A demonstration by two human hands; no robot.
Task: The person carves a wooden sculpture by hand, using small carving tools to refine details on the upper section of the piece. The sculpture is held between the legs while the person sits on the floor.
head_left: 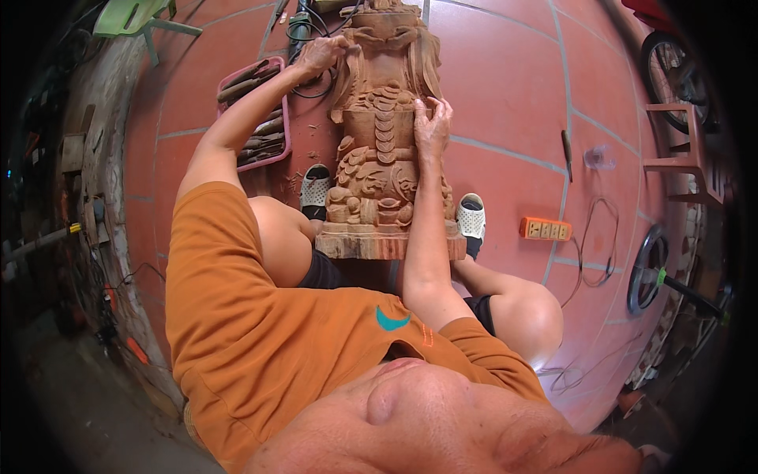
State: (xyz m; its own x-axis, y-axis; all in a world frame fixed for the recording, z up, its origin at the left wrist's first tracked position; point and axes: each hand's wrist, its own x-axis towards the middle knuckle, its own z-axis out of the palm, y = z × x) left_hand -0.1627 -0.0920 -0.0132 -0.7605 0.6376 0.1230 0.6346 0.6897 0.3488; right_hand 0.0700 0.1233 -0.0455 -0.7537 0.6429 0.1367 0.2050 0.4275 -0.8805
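Observation:
A large brown wood carving stretches away from me between my feet, its rough base slab nearest me. Coins, swags and rounded shapes are cut into its surface. My left hand is at the carving's upper left edge, fingers bent together against the wood; whatever they pinch is too small or hidden to make out. Along the right edge, about halfway up, my right hand rests on the wood with its thumb and fingers apart. No tool shows in it.
A pink basket of carving tools sits left of the carving, near dark cables. On the right lie an orange power strip, a thin dark stick-like tool and a clear cup. A green stool stands far left.

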